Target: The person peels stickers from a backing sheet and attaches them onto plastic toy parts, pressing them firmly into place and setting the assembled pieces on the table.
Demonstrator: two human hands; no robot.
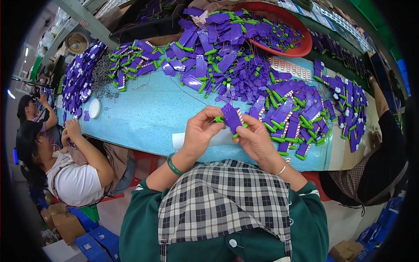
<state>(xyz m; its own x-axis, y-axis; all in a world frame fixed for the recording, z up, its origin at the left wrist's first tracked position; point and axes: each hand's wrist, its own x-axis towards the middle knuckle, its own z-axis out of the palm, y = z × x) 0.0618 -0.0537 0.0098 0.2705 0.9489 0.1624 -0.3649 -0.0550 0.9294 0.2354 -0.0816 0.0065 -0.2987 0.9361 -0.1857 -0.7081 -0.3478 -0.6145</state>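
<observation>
Between my two hands, above the near edge of the blue table (144,115), is a flat purple plastic piece (230,114) with green ends and a red-and-white striped strip along one side. My left hand (198,133) is closed, pinching it at its left side by a green end. My right hand (261,142) grips its lower right, the thumb near the other green end. A white roll (178,140) lies on the table behind my hands, partly covered by them. Just beyond and to the right is a heap of similar purple-and-green pieces (290,115).
A large pile of purple parts (205,56) spreads across the far side, beside a red basin (307,46). Striped stickers (291,67) lie on a sheet. At left are a white round lid (94,108) and a seated co-worker (78,174); another person (371,174) sits at right.
</observation>
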